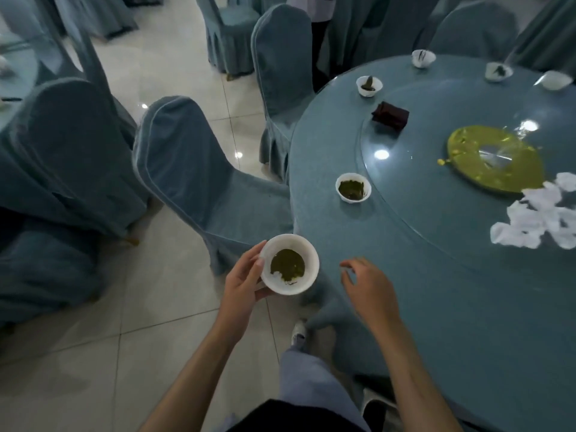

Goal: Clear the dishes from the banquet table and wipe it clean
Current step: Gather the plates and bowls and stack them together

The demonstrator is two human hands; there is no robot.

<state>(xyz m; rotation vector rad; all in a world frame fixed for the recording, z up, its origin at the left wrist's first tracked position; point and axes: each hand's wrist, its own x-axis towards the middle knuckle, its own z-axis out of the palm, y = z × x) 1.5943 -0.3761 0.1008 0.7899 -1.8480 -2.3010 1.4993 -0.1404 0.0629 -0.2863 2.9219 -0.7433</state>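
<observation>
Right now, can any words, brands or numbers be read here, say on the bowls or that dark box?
None: no text can be read in this view.
The bowl in the left hand is plain white inside.
The box on the table is dark and too blurred to show any print.

Left hand (241, 282) grips a bowl (308, 263); right hand (366, 285) hovers, fingers relaxed.

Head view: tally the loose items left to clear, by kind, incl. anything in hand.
White bowls on the table: 5
White bowl in the left hand: 1
Dark folded item: 1
Pile of white tissues: 1
Total: 8
</observation>
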